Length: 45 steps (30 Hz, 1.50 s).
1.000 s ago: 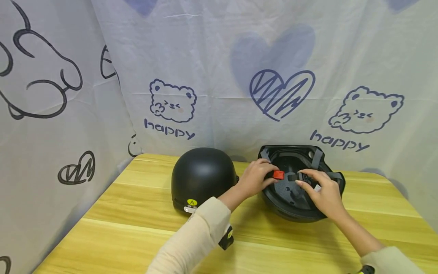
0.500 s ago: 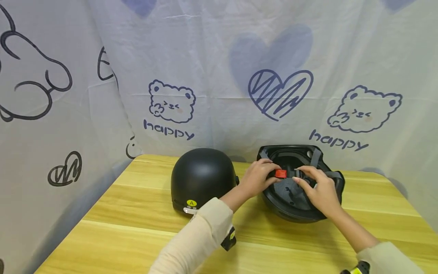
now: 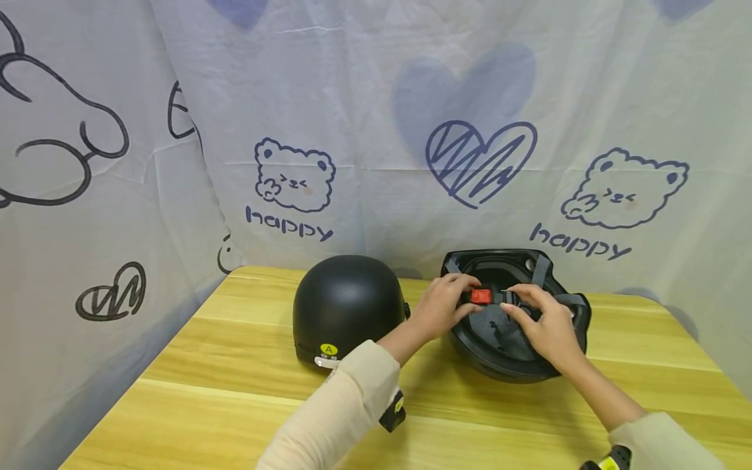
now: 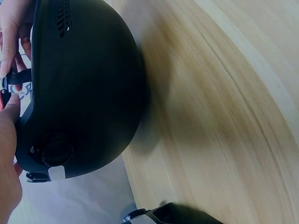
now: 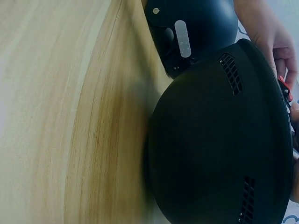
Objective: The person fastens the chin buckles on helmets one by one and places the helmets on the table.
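A black helmet (image 3: 499,365) lies upside down on its crown at the back right, its lining facing up. Over its opening my left hand (image 3: 437,307) pinches the red buckle (image 3: 480,296) of the chin strap. Facing it from the right, my right hand (image 3: 552,326) grips the black strap end (image 3: 508,298) between thumb and fingers. The strap end meets the red buckle; I cannot tell if it is latched. In the left wrist view the helmet shell (image 4: 88,84) hides part of the hands. The red buckle (image 5: 285,88) peeks past the rim in the right wrist view.
A second black helmet (image 3: 349,303) stands upright to the left, with a yellow "A" sticker (image 3: 329,349) at its lower edge. Both rest on a wooden table (image 3: 205,391). Printed cloth (image 3: 376,98) hangs close behind the table and along its left side.
My right hand has moved left with the strap end, and my left hand slightly right with the red buckle. The gap between the two parts has closed. Both helmets stay put.
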Available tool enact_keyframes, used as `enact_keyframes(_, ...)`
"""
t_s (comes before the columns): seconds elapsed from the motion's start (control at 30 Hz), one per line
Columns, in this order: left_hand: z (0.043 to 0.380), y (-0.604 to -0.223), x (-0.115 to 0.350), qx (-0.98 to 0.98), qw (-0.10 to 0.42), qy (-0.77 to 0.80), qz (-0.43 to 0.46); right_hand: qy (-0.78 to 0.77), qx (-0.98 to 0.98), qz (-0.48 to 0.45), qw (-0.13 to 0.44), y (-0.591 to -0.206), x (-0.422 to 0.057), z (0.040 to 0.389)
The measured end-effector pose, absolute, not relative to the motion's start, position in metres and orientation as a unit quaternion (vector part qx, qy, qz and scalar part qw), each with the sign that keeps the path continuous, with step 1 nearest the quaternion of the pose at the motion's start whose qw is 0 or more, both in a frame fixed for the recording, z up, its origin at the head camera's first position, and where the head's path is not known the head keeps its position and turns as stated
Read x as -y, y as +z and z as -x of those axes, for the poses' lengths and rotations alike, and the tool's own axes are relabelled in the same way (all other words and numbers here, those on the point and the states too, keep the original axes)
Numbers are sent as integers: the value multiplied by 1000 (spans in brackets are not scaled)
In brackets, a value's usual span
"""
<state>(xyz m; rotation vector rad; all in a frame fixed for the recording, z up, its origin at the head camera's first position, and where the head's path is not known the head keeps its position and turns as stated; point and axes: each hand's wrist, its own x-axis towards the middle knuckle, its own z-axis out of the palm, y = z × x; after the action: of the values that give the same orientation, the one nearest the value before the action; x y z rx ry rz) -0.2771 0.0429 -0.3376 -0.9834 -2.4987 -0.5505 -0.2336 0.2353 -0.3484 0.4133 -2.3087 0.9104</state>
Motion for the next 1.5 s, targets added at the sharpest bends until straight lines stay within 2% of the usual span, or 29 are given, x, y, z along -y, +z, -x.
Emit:
enact_keyframes(0.57,274,-333,-44,891,198,-180,367,308,877,-191,316,-345,-242,236)
enact_keyframes(0.87,276,-333,-46,895,184,-173,369,280,863,-222,358,-350,-247,237)
enact_keyframes(1.5,277,-334,-44,882,178,-220,377,295,841,-238,386,-351,-244,238)
